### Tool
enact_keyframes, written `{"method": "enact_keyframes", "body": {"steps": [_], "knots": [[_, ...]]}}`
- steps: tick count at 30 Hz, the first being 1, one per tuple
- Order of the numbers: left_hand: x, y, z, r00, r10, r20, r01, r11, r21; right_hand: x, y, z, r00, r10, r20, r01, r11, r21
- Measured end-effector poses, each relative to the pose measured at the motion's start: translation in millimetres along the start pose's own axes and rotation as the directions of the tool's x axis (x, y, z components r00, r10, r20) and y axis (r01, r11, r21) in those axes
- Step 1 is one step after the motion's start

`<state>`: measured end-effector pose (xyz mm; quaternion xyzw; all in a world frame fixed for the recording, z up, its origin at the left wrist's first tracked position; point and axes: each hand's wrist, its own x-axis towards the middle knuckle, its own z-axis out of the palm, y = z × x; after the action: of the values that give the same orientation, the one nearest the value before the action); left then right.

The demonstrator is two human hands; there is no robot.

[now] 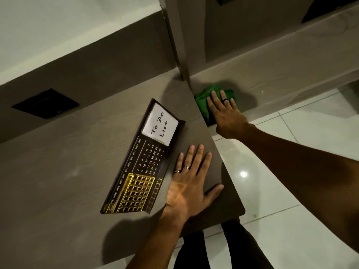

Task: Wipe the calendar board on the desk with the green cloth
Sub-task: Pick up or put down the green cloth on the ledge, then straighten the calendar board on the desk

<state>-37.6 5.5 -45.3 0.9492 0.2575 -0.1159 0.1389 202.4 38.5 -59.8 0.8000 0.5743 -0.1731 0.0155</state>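
Left hand (pixel 191 183) rests flat, fingers spread, on the counter (pixel 58 171) beside the calendar board (pixel 143 162); right hand (pixel 226 113) presses open-palmed on the green cloth (pixel 203 98).

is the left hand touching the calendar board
Apart. The head view shows the left hand lying flat on the desk beside the calendar board, with a thin strip of bare desk between its fingers and the board's edge.

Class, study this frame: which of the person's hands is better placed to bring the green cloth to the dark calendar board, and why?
The right hand: it already lies on the crumpled green cloth past the desk's edge. The left hand rests flat on the grey wooden desk beside the dark calendar board, suited to steadying it.
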Motion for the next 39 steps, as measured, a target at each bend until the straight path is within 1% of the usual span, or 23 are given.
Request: {"method": "enact_keyframes", "body": {"steps": [1, 2, 3, 4, 5, 6, 7, 9, 11, 14, 16, 19, 21, 22, 24, 26, 29, 32, 34, 39], "knots": [[-1, 1, -3, 1.0, 0.003, 0.007, -0.003, 1.0, -0.019, -2, -5, -8, 0.999, 0.02, -0.027, -0.018, 0.998, 0.062], [-4, 2, -8, 1.0, 0.001, 0.002, 0.0, 0.999, -0.044, -5, -11, -16, 0.995, 0.044, -0.093, -0.028, 0.987, 0.158], [-7, 4, -13, 1.0, -0.011, -0.029, 0.009, 0.998, -0.062, -9, -19, -24, 0.984, 0.061, -0.169, -0.009, 0.957, 0.289], [-12, 6, -18, 0.996, -0.03, -0.085, 0.025, 0.998, -0.066, -12, -28, -31, 0.973, 0.058, -0.221, 0.044, 0.901, 0.432], [-19, 7, -24, 0.985, -0.057, -0.16, 0.049, 0.997, -0.054, -16, -38, -38, 0.971, 0.018, -0.238, 0.117, 0.833, 0.54], [-27, 6, -30, 0.968, -0.086, -0.237, 0.082, 0.996, -0.028, -19, -49, -44, 0.973, -0.056, -0.223, 0.181, 0.783, 0.595], [-36, 4, -36, 0.946, -0.12, -0.302, 0.128, 0.992, 0.008, -21, -59, -48, 0.974, -0.135, -0.184, 0.221, 0.757, 0.615], [-54, -5, -48, 0.905, -0.189, -0.381, 0.236, 0.968, 0.081, -24, -77, -52, 0.965, -0.238, -0.111, 0.255, 0.749, 0.611], [-71, -18, -56, 0.881, -0.271, -0.387, 0.338, 0.934, 0.114, -25, -86, -52, 0.955, -0.278, -0.107, 0.282, 0.729, 0.624], [-91, -33, -60, 0.87, -0.344, -0.355, 0.421, 0.892, 0.167, -31, -92, -50, 0.958, -0.274, -0.087, 0.264, 0.716, 0.647], [-102, -46, -59, 0.862, -0.368, -0.347, 0.448, 0.874, 0.186, -36, -94, -45, 0.969, -0.232, -0.09, 0.235, 0.739, 0.631], [-120, -70, -57, 0.836, -0.381, -0.396, 0.47, 0.869, 0.155, -50, -102, -37, 0.986, -0.142, -0.084, 0.164, 0.791, 0.59], [-133, -93, -57, 0.819, -0.391, -0.42, 0.487, 0.86, 0.15, -60, -112, -31, 0.99, -0.114, -0.082, 0.14, 0.799, 0.585], [-137, -104, -57, 0.817, -0.394, -0.421, 0.496, 0.853, 0.165, -64, -118, -28, 0.991, -0.098, -0.089, 0.132, 0.796, 0.591], [-142, -125, -57, 0.837, -0.383, -0.392, 0.494, 0.836, 0.239, -71, -128, -20, 0.991, -0.057, -0.118, 0.117, 0.784, 0.609], [-138, -146, -61, 0.847, -0.343, -0.407, 0.483, 0.818, 0.314, -71, -137, -15, 0.988, -0.017, -0.155, 0.112, 0.77, 0.628], [-121, -174, -76, 0.847, -0.279, -0.453, 0.44, 0.846, 0.302, -62, -147, -16, 0.988, 0.034, -0.15, 0.077, 0.735, 0.674], [-107, -194, -93, 0.851, -0.284, -0.443, 0.447, 0.833, 0.325, -49, -156, -22, 0.987, 0.043, -0.156, 0.073, 0.739, 0.669], [-103, -202, -95, 0.849, -0.291, -0.441, 0.449, 0.838, 0.31, -41, -161, -25, 0.986, 0.048, -0.158, 0.07, 0.744, 0.664], [-97, -211, -95, 0.849, -0.326, -0.416, 0.457, 0.848, 0.268, -28, -164, -22, 0.991, 0.082, -0.108, 0.01, 0.751, 0.661]]}}
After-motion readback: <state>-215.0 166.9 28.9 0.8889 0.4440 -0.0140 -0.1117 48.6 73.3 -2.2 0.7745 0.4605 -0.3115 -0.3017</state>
